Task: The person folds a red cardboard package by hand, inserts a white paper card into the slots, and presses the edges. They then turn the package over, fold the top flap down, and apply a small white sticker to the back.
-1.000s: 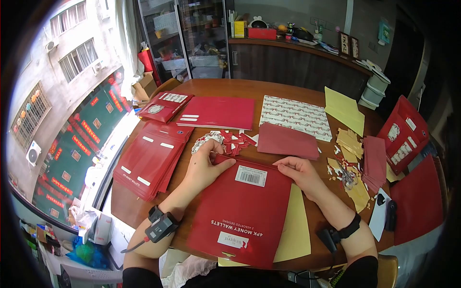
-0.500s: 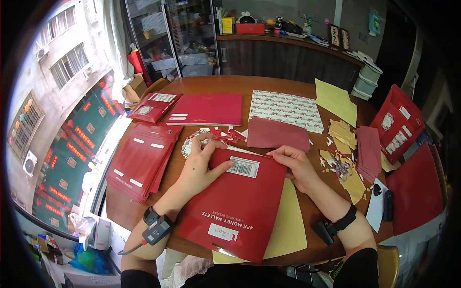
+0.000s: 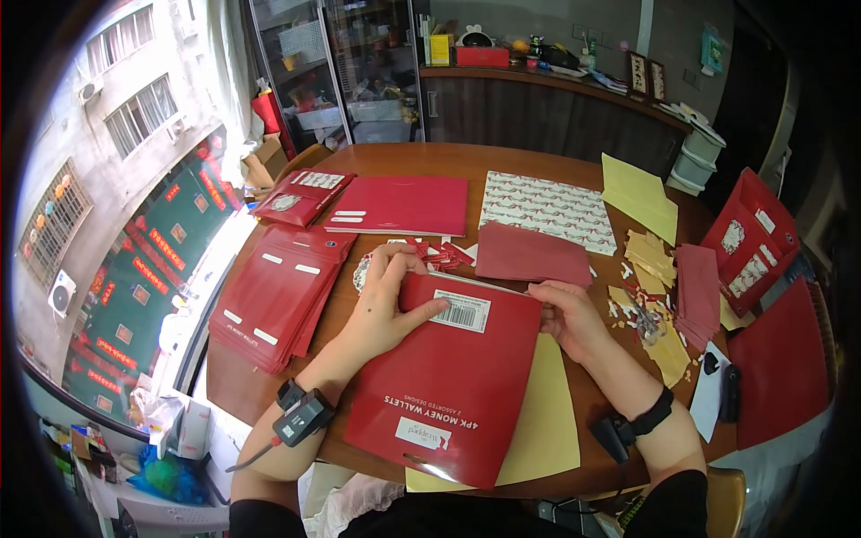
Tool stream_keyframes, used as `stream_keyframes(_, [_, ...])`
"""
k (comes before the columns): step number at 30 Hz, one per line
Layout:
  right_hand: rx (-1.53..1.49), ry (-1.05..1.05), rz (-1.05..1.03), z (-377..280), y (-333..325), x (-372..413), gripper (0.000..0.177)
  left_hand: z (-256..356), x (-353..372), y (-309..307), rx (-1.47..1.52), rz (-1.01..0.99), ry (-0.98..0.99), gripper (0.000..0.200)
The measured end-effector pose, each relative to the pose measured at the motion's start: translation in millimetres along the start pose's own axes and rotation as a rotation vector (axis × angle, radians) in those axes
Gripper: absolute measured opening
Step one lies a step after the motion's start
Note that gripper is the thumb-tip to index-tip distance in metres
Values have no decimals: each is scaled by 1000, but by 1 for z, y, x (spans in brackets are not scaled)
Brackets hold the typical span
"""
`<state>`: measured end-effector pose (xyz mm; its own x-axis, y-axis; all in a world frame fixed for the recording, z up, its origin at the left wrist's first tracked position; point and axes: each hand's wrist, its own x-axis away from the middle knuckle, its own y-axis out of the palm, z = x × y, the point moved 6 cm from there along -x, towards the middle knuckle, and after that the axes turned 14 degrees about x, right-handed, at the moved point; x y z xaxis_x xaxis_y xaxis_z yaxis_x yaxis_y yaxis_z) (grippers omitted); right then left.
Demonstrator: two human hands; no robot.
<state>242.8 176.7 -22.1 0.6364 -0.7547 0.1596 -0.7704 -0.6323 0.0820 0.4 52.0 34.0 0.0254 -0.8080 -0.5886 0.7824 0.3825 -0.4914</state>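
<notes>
A large red packet (image 3: 448, 368) printed "4PK MONEY WALLETS", upside down to me, lies over a yellow sheet (image 3: 552, 421). My left hand (image 3: 390, 300) grips its far left part, thumb resting by the white barcode label (image 3: 462, 311) and fingers bent over the top edge. At the far right corner, my right hand (image 3: 569, 314) pinches the packet between thumb and fingers. Beyond it are a stack of dark red envelopes (image 3: 529, 254) and small red and white pieces (image 3: 444, 255). A pile of red packets (image 3: 278, 296) sits left of my left hand.
Red folders (image 3: 395, 204) and a patterned sheet (image 3: 547, 211) lie at the back of the wooden table (image 3: 502, 159). To the right are torn yellow paper (image 3: 650, 255), more dark red envelopes (image 3: 697, 291), a standing red packet (image 3: 749, 238) and a red chair (image 3: 789, 368).
The view has shifted slightly, so the table appears farther right. Both hands still hold the red packet, with little change in grip.
</notes>
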Motion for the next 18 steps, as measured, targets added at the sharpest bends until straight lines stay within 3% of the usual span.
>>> stream_keyframes(8, [55, 31, -20, 2, 3, 0, 7, -4, -3, -2, 103, 2, 14, 41])
stream_keyframes(18, [176, -18, -3, 3, 6, 1, 12, -22, -1, -4, 268, -40, -57, 33])
